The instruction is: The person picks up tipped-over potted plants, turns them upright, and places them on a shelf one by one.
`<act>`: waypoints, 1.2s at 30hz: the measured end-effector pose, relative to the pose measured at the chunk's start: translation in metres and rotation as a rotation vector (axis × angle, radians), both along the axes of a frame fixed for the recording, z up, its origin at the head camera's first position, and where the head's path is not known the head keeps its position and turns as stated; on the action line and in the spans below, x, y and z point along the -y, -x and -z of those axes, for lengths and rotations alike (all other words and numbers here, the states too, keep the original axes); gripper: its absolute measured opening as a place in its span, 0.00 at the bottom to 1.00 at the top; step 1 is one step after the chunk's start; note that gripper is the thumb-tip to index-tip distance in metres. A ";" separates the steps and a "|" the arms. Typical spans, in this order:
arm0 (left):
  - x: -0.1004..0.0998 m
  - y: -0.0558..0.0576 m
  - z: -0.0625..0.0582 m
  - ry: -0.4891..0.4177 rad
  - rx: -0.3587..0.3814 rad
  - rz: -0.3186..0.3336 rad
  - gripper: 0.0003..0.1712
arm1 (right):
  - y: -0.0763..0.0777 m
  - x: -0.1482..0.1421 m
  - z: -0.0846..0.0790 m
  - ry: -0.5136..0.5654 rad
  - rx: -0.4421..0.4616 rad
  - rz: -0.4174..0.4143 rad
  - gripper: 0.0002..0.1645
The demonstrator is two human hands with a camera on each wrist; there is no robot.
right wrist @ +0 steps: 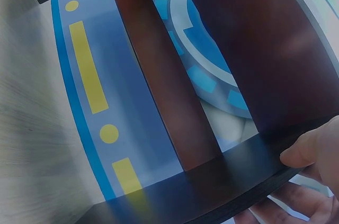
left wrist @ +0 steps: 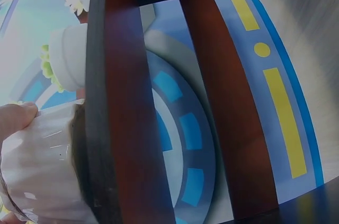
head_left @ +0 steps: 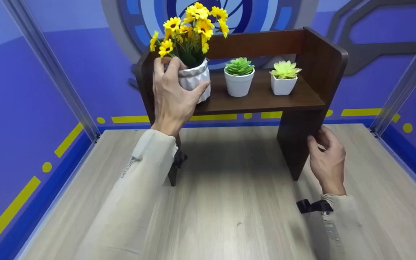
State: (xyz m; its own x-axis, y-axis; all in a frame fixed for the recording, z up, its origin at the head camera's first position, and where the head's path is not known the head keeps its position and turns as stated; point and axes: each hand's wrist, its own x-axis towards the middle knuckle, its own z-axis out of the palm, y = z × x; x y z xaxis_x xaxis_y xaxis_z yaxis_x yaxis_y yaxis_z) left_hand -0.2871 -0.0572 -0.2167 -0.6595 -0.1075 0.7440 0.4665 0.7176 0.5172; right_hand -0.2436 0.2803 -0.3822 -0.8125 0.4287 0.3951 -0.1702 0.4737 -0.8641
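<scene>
A white pleated pot [head_left: 195,77] of yellow artificial flowers [head_left: 197,27] is at the left end of the shelf board. My left hand [head_left: 175,90] grips this pot, with the thumb [left wrist: 18,118] along its side. Whether its base fully rests on the board is unclear. The dark brown wooden shelf [head_left: 258,104] stands upright on the table. Low on its right side panel [head_left: 296,144], my right hand [head_left: 329,159] holds the front edge; the right wrist view shows the thumb [right wrist: 302,152] on one face and the fingers on the other.
Mid-shelf sits a green succulent in a round white pot [head_left: 239,83]. To its right is a pale green succulent in a square white pot [head_left: 283,85]. The wood-grain table [head_left: 229,216] lies below, with blue patterned walls [head_left: 49,72] around it.
</scene>
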 end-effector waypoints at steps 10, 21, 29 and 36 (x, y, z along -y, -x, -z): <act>0.000 0.010 0.008 0.003 0.026 -0.004 0.30 | 0.000 0.001 0.002 -0.006 0.004 0.013 0.24; -0.001 0.014 0.010 0.010 0.044 0.000 0.30 | -0.001 0.001 0.001 -0.005 0.006 0.014 0.24; -0.002 0.012 0.011 0.036 0.059 -0.011 0.32 | -0.002 0.002 0.000 0.003 -0.003 0.007 0.24; -0.004 0.007 0.016 0.054 0.053 -0.035 0.33 | -0.001 0.003 -0.001 0.003 -0.001 0.015 0.24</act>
